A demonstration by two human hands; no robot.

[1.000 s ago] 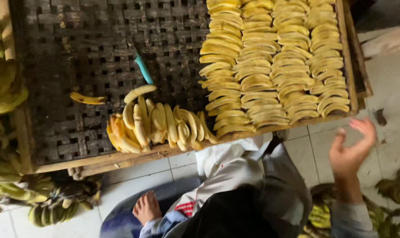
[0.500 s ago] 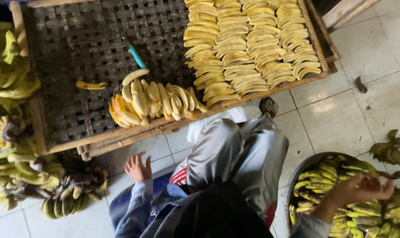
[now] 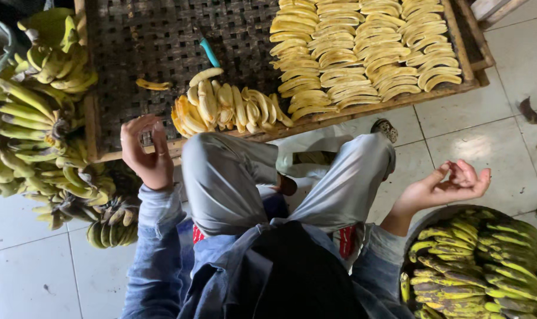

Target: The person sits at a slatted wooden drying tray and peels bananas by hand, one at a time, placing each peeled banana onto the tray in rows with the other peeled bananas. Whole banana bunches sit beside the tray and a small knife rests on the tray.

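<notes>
left hand (image 3: 145, 155): raised just in front of the wooden tray's near edge, palm up-ish, fingers loosely curled, grip wide and holding nothing

right hand (image 3: 451, 186): out to the side over the tiled floor (image 3: 493, 142), palm up, fingers half curled, also nothing in it, hanging right above the rim of the basin

peeled pile (image 3: 233, 109): loose heap of peeled yellow bananas at the tray's near edge, just beyond the person's knees, nearer the left hand than the right but not touching it

neat rows (image 3: 363, 50): peeled bananas lined up in tidy columns across the right part of the tray, well apart from both hands

wooden tray (image 3: 132, 53): dark woven slats in a wooden frame, left half mostly bare

stray bits: one small peeled banana (image 3: 153, 84) lying alone on the slats, plus a teal handle (image 3: 209, 53) just behind the pile; can't tell what tool it belongs to

basin (image 3: 422, 221): dark round one at lower right, full of greenish unpeeled bananas (image 3: 487, 266), right under the right wrist

bunches (image 3: 35, 118): big heap of green-yellow unpeeled ones on the floor to the left of the tray

person: seated, grey trousers (image 3: 233, 177), denim sleeves, knees up between the two hands
</notes>
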